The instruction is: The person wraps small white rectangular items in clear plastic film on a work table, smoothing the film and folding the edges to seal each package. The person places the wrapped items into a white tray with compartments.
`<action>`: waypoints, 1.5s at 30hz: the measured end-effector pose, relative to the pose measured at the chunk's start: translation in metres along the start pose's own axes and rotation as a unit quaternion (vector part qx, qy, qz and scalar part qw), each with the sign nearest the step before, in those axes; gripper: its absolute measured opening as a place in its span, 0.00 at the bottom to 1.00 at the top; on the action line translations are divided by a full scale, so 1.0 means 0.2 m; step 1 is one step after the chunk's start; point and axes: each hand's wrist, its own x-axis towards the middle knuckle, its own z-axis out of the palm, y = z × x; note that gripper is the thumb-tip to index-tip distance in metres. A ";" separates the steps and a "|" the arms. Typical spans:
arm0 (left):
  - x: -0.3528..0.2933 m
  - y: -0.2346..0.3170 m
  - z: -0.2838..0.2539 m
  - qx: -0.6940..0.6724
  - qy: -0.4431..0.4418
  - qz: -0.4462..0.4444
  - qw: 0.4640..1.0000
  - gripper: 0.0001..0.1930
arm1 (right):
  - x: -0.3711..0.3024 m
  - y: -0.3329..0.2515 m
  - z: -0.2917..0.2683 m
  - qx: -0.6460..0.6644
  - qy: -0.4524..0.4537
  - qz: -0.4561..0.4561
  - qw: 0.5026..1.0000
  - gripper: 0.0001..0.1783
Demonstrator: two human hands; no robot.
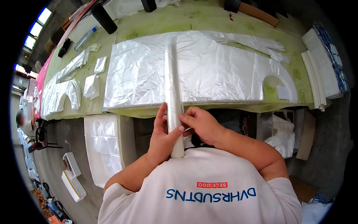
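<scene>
A long roll of clear plastic film (173,82) points away from my body, its near end close to my shirt and its far part over a flat stack of plastic bags (138,74). My left hand (161,136) is closed round the near part of the roll, thumb across the top. From the other side, my right hand (201,125) grips the roll with thumb and bent fingers; some of its fingertips are hidden. The stack spreads over the green-covered table (149,22) and has a curved cut-out at its right end.
Further left lie more cut plastic pieces (65,93), a plastic bottle (85,39) and a dark cylinder (103,18). White rolls (313,80) stand at the table's right end. Below the edge are a plastic-lined bin (104,142) and a box (72,183). Another person (28,125) is at far left.
</scene>
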 end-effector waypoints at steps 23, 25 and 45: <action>0.14 0.02 0.17 0.201 -0.127 0.091 0.967 0.37 | -0.11 -0.02 -0.18 0.011 0.113 -0.148 0.982 0.25; 0.30 0.04 0.19 0.334 -0.120 0.230 0.906 0.32 | -0.14 -0.02 -0.27 -0.081 0.131 -0.172 0.973 0.27; 1.34 0.54 0.24 0.388 -0.138 -0.089 0.907 0.32 | -0.38 0.09 -0.62 -0.071 0.170 -0.116 0.976 0.26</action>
